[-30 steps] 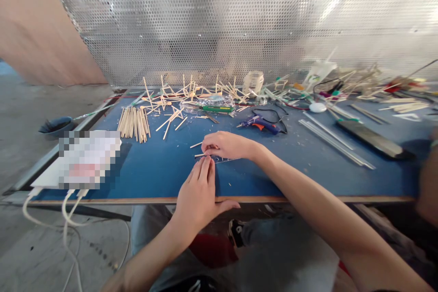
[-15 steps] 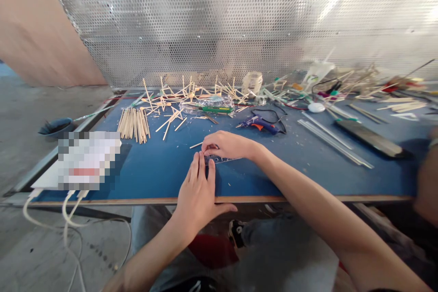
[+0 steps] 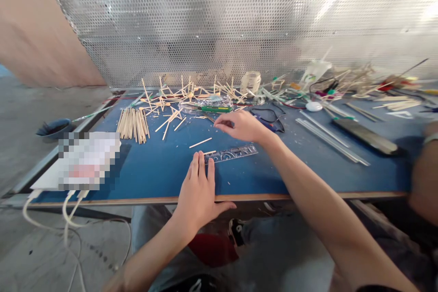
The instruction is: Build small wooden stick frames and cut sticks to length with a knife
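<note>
My left hand (image 3: pixel 197 194) lies flat with fingers stretched out and the thumb apart. Its fingertips press on the left end of a clear plastic ruler (image 3: pixel 236 153) and on a short thin wooden stick (image 3: pixel 210 152) along the ruler's upper edge. Above the table, my right hand (image 3: pixel 241 126) has its fingers bent together in a pinch. Those fingertips are beside a small dark blade-like strip (image 3: pixel 210 119); whether they hold anything is hidden. Another short wooden stick (image 3: pixel 200 143) rests just beyond the ruler.
A bundle of wooden sticks (image 3: pixel 133 125) lies left, with joined stick frames (image 3: pixel 191 93) behind. A green-handled tool (image 3: pixel 215 109) and a glue gun (image 3: pixel 270 124), partly covered, lie farther back. Clear rods (image 3: pixel 331 141) lie right; a person's arm (image 3: pixel 426 178) is at the right edge.
My right hand has left the ruler and stick by my left fingertips and moved up and right, toward the blade-like strip. The ruler is uncovered; my left hand stays in place.
</note>
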Tool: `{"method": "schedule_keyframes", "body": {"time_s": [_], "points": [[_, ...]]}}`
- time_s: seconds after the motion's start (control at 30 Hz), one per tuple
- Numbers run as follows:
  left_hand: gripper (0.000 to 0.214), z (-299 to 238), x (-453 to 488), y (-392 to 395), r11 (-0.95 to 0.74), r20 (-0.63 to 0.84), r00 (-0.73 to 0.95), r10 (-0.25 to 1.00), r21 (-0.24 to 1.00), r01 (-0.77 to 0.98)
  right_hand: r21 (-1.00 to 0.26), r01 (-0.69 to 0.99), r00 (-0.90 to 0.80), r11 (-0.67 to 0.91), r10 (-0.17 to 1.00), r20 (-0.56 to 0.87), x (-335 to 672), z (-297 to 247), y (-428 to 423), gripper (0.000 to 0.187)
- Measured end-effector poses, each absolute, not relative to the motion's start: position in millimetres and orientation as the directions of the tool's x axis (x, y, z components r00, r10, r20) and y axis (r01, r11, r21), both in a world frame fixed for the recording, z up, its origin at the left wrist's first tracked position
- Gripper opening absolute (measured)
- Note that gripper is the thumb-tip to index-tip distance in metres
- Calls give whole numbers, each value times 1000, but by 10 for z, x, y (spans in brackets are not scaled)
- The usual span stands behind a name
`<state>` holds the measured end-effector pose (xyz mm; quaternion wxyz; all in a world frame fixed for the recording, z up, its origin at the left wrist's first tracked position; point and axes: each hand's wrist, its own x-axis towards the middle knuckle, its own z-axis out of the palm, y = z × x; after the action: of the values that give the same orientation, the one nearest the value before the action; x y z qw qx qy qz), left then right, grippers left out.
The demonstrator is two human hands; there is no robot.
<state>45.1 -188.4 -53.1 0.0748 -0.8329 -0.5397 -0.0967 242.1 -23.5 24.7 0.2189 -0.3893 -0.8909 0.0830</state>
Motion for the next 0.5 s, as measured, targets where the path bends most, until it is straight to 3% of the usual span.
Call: {"method": "schedule_keyframes", "body": {"time_s": [0.17,0.5], "points": [[128,-517,450,-1875,-410,237,400,885,-9,912,-279,819,-363,501,829,425,2559,231,-97,30],[127,-485,442,-1876,-413,224,399,889,18,911,-316,904,-99,286,862,498,3138,378,-94,33]]}}
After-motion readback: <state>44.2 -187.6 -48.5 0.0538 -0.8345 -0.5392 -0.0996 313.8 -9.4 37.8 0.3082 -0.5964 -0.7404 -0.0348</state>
